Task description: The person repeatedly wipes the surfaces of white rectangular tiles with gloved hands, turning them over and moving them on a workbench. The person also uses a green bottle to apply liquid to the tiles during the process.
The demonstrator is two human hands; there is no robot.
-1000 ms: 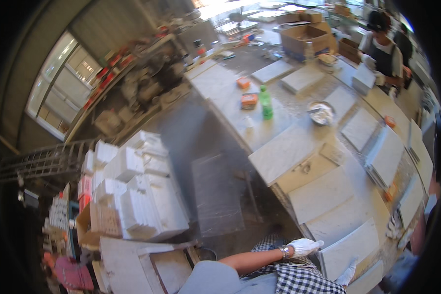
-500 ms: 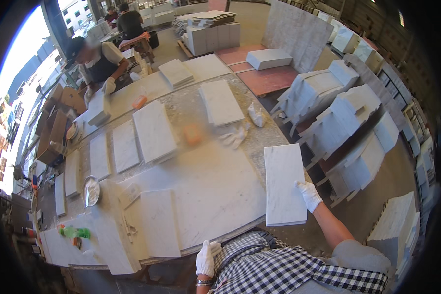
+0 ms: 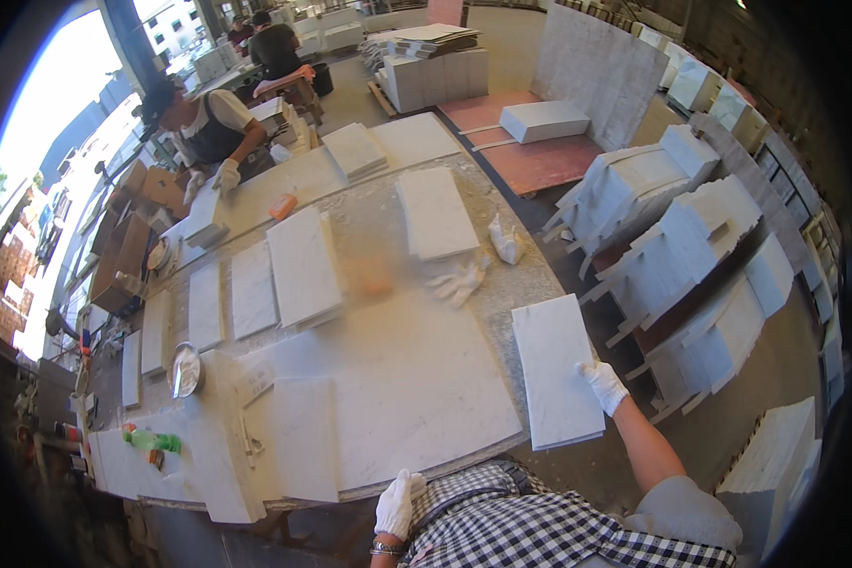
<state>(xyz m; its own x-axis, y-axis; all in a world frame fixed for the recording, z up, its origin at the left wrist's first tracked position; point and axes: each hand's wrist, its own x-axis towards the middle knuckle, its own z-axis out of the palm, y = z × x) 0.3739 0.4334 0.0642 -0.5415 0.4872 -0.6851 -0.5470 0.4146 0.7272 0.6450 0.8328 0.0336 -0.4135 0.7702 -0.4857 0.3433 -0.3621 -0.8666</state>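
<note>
My right hand (image 3: 604, 386), in a white glove, grips the right edge of a white marble tile (image 3: 557, 374) with faint grey veins. The tile is at the table's right corner, its lower part beyond the edge. A second layer shows along its bottom edge, so there may be two tiles together. My left hand (image 3: 398, 506), also gloved, is curled at the table's front edge beside my checkered apron (image 3: 502, 502), with nothing visible in it. On the worktable (image 3: 417, 379) lie more marble tiles (image 3: 303, 265), a stack (image 3: 437, 214) and a loose white glove (image 3: 457, 282).
A metal bowl (image 3: 186, 369) and a green bottle (image 3: 151, 440) stand at the left. Another person (image 3: 208, 133) handles tiles at the far left. Racked stone slabs (image 3: 691, 237) stand right of the table. An orange block (image 3: 282, 206) lies near the far side; a crumpled white bundle (image 3: 506, 239) sits at the right edge.
The view has shifted slightly, so the scene sits further right and lower. The tile in my right hand has tilted a little and moved slightly left relative to the table. My left hand stays curled.
</note>
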